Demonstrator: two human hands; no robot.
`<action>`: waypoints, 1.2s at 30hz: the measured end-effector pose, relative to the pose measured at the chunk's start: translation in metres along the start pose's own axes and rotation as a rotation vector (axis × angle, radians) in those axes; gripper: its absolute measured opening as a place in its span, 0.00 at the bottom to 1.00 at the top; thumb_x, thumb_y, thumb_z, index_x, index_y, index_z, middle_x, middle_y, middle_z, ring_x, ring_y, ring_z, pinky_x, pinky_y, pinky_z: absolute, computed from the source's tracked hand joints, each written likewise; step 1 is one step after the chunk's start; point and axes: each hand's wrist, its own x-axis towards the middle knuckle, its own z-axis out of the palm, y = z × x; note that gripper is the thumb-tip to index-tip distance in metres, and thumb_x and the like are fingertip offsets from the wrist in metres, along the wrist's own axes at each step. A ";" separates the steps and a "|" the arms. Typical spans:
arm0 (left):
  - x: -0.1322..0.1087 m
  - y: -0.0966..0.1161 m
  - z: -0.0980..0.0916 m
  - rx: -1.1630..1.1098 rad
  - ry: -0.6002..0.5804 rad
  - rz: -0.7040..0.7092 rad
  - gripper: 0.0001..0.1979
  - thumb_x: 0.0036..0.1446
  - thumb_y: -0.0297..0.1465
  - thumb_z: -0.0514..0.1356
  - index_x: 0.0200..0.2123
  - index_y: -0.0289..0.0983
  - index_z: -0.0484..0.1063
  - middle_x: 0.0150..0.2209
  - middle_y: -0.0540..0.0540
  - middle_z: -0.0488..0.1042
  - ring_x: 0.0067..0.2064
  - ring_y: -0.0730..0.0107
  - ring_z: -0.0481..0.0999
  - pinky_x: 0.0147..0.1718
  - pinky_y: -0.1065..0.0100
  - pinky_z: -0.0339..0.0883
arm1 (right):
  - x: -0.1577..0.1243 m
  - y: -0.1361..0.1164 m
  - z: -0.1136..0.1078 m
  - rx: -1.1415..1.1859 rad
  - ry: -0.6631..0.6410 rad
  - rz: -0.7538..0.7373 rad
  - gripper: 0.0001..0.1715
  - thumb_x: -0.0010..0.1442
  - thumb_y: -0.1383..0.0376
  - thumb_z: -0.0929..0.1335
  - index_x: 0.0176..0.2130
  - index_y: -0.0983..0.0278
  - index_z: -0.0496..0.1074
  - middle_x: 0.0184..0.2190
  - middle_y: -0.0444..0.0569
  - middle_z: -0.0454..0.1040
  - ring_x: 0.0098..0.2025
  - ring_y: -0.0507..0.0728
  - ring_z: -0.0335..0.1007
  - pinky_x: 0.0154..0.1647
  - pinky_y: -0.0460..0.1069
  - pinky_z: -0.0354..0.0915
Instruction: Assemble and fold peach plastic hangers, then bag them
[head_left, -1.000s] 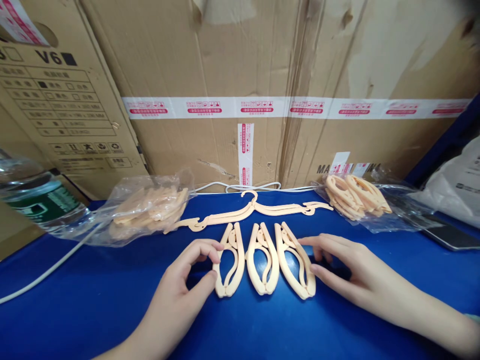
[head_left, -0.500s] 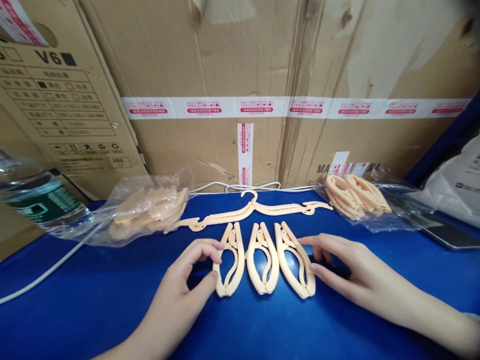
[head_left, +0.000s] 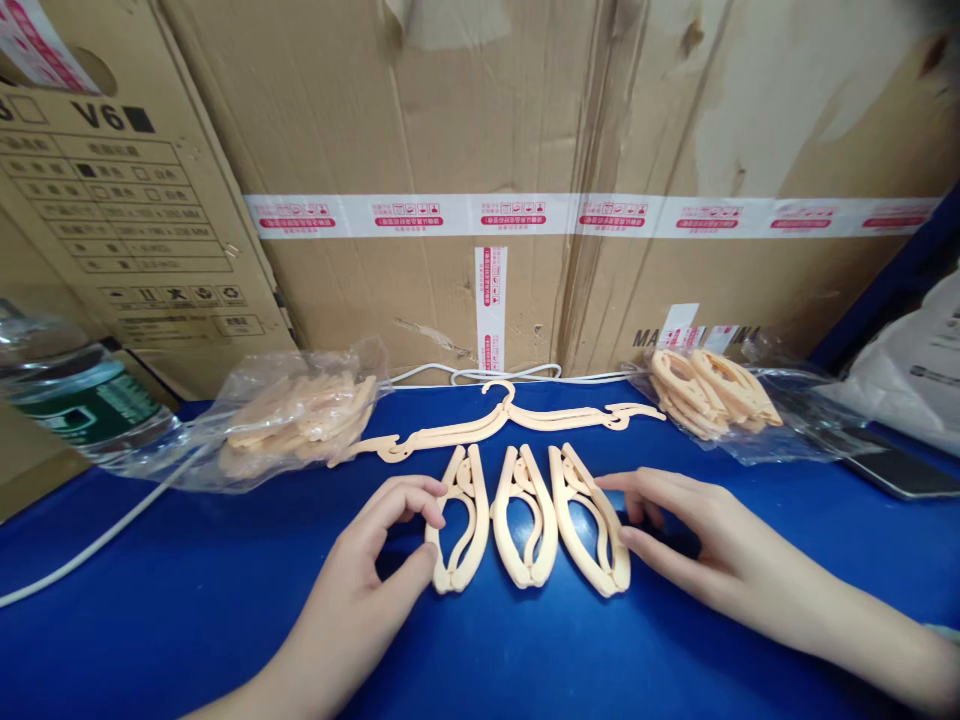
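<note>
Three folded cream plastic hangers lie side by side on the blue table [head_left: 517, 660]. At the left folded hanger [head_left: 481, 515], my left hand [head_left: 367, 560] rests its fingertips and thumb against the outer edge, finger and thumb apart. My right hand [head_left: 705, 530] touches the outer edge of the right folded hanger [head_left: 568, 530] the same way, its fingers apart and partly curled. Between them lies the middle folded hanger [head_left: 551, 520], touched by neither hand. Just behind the row, an unfolded hanger [head_left: 457, 434] lies flat with its hook pointing away from me.
Clear bags of folded hangers lie left [head_left: 300, 410] and right [head_left: 712, 390]. A water bottle [head_left: 90, 400] and white cable [head_left: 112, 540] are at left. A dark phone-like slab [head_left: 900, 465] and white bag [head_left: 915, 360] lie right. Cardboard boxes [head_left: 420, 290] stand behind.
</note>
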 end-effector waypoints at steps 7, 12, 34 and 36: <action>0.001 0.000 0.001 -0.030 0.001 -0.018 0.04 0.50 0.34 0.59 0.30 0.42 0.69 0.48 0.45 0.72 0.56 0.48 0.69 0.56 0.48 0.56 | 0.000 0.001 0.000 0.015 0.027 -0.023 0.19 0.69 0.57 0.62 0.55 0.61 0.69 0.34 0.47 0.73 0.34 0.55 0.71 0.33 0.49 0.68; 0.001 0.000 0.001 -0.053 0.010 -0.036 0.05 0.49 0.35 0.60 0.29 0.41 0.69 0.46 0.45 0.73 0.54 0.47 0.70 0.54 0.48 0.58 | 0.002 0.004 0.000 -0.004 0.050 -0.056 0.17 0.69 0.60 0.62 0.55 0.59 0.68 0.39 0.49 0.73 0.39 0.56 0.71 0.39 0.51 0.70; -0.002 -0.003 -0.001 -0.061 0.010 0.058 0.01 0.49 0.31 0.57 0.28 0.41 0.68 0.45 0.44 0.74 0.52 0.52 0.71 0.53 0.52 0.59 | 0.072 0.073 0.001 -0.319 0.137 -0.180 0.19 0.66 0.68 0.62 0.54 0.65 0.72 0.50 0.60 0.72 0.52 0.66 0.69 0.55 0.64 0.68; -0.001 -0.004 -0.002 -0.079 0.013 0.053 0.02 0.49 0.31 0.58 0.28 0.41 0.68 0.45 0.44 0.74 0.52 0.51 0.72 0.54 0.51 0.59 | 0.073 0.075 0.001 -0.330 0.127 -0.181 0.17 0.67 0.67 0.62 0.51 0.64 0.73 0.47 0.58 0.73 0.50 0.65 0.69 0.53 0.63 0.68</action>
